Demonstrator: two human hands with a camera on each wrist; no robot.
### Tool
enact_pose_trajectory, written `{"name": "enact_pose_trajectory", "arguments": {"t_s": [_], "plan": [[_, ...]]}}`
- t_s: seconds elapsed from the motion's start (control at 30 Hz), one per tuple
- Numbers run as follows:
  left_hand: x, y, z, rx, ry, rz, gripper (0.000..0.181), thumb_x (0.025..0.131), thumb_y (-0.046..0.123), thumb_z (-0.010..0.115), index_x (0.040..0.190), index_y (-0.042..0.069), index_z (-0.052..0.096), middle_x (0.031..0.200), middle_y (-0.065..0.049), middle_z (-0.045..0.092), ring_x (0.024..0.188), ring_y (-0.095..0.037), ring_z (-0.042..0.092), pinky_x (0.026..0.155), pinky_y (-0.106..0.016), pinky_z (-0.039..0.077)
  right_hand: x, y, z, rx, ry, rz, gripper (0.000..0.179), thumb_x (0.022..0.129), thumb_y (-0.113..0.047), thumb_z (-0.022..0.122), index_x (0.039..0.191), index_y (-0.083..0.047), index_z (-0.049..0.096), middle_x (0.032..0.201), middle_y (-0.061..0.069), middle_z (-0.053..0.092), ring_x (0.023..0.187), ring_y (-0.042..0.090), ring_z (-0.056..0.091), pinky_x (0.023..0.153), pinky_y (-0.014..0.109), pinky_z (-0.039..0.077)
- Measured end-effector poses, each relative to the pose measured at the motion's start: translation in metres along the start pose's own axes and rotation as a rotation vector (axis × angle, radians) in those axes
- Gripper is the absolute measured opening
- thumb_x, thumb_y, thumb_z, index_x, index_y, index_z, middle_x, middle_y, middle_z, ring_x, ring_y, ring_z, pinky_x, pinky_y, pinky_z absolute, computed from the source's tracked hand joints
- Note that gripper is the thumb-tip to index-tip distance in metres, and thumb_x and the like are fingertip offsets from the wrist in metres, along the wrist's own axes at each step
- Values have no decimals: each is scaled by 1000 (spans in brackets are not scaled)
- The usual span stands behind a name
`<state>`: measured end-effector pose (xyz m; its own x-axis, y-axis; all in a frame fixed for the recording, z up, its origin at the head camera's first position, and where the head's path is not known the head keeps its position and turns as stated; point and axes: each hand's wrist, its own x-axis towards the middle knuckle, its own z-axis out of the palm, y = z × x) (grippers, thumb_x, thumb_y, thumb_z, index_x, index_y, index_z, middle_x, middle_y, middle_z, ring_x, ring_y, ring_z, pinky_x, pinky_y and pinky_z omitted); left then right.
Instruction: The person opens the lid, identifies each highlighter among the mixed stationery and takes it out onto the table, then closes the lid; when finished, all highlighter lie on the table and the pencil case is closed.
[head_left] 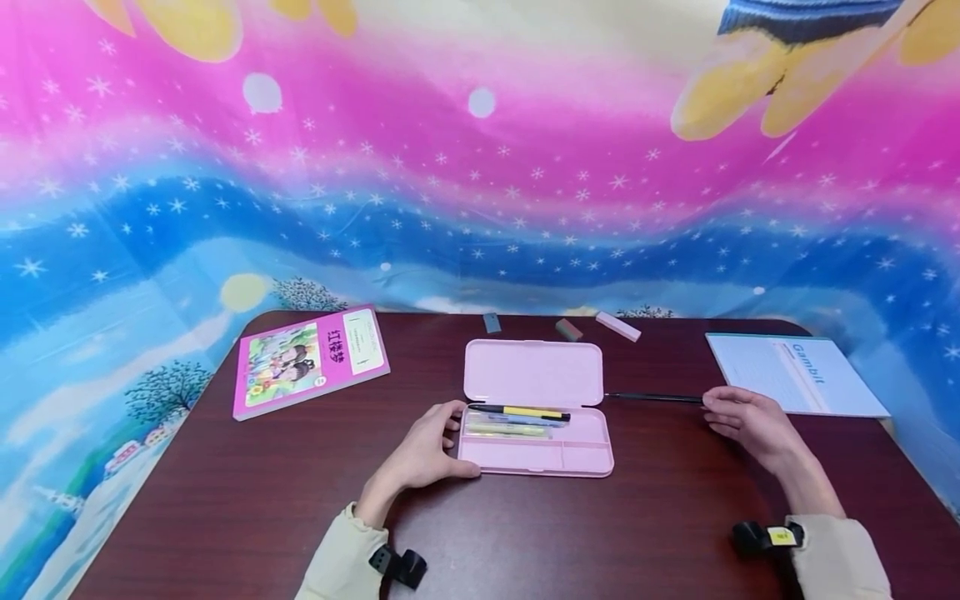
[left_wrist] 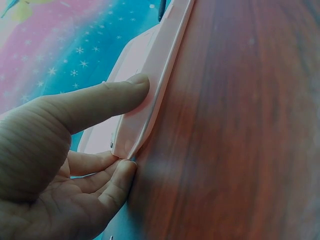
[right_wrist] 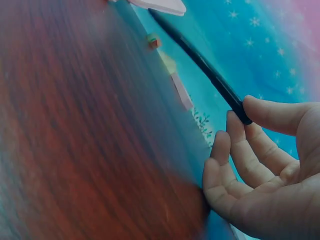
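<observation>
A pink pencil case (head_left: 517, 458) lies with its lid (head_left: 533, 372) folded back, away from the person. My left hand (head_left: 423, 450) grips the left end of the case, the thumb (left_wrist: 120, 97) along its front side and the fingers at its left edge. A yellow-and-black pen (head_left: 525, 412) and several clear or yellowish pens (head_left: 510, 430) lie in the long rear compartment. To the right of the case, my right hand (head_left: 750, 425) pinches one end of a slim black pen (right_wrist: 200, 62) between thumb and fingertips. Its far tip points left, close to the lid's right corner.
Behind the case are a blue-grey block (head_left: 491, 322), a brown-and-green eraser (head_left: 569, 330) and a pale pink bar (head_left: 618, 326). A pink picture book (head_left: 311, 362) lies at the left, and a white-and-blue notebook (head_left: 798, 375) at the right. A printed cloth (head_left: 450, 208) hangs behind the table.
</observation>
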<state>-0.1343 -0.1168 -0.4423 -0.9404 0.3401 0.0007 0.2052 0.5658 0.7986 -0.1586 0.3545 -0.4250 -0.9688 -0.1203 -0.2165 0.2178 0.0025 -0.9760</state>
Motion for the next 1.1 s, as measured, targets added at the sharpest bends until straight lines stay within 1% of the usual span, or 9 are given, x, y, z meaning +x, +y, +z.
{"name": "enact_pose_trajectory", "arguments": {"t_s": [0.13,0.2,0.3,0.43,0.63,0.73,0.9,1.1], "plan": [[1,0,0,3,0,-2,84,64,22,90,132,0,46,114,-9,51,93,-18,53,79,-33,49,2,2,-4,1,3,10,11,94,-9,60,97,-13,70,94,-6,65,85,10,63,77,22,53],[1,0,-1,5,2,-4,84,64,22,90,132,0,46,114,-9,51,94,-18,53,79,-33,49,3,2,-6,-27,8,19,11,94,-10,61,97,-13,70,94,-6,65,85,10,63,76,23,53],[1,0,-1,3,4,-5,84,64,22,90,132,0,46,114,-9,51,94,-18,53,79,-32,49,8,1,-7,-126,6,37,13,94,-16,62,103,-9,69,94,-6,66,84,10,63,76,24,54],[1,0,-1,0,4,-5,83,64,21,90,132,0,47,114,-9,51,94,-18,52,79,-32,49,15,-2,-7,-281,6,70,26,93,-23,64,109,-3,66,93,-6,66,82,11,64,75,26,55],[1,0,0,1,0,0,82,64,22,90,131,0,47,113,-10,51,93,-18,52,78,-32,49,24,-6,-5,-443,-25,84,38,92,-25,66,113,6,62,90,0,65,75,14,62,70,29,56],[1,0,0,0,-1,1,83,64,22,90,131,0,47,113,-10,51,93,-18,52,78,-32,49,28,-6,-4,-522,-23,86,41,91,-25,67,114,8,61,91,3,66,74,15,61,68,29,56],[1,0,0,-4,-1,-5,83,65,22,89,132,0,46,114,-9,51,94,-18,52,79,-32,49,31,-9,-2,-624,5,81,37,89,-24,69,109,8,65,89,4,69,72,17,61,66,30,55],[0,0,0,-1,2,0,83,64,22,90,131,0,47,113,-10,51,94,-18,52,78,-32,49,33,-12,0,-674,10,77,35,88,-22,70,106,7,66,84,4,67,71,18,59,64,31,55]]}}
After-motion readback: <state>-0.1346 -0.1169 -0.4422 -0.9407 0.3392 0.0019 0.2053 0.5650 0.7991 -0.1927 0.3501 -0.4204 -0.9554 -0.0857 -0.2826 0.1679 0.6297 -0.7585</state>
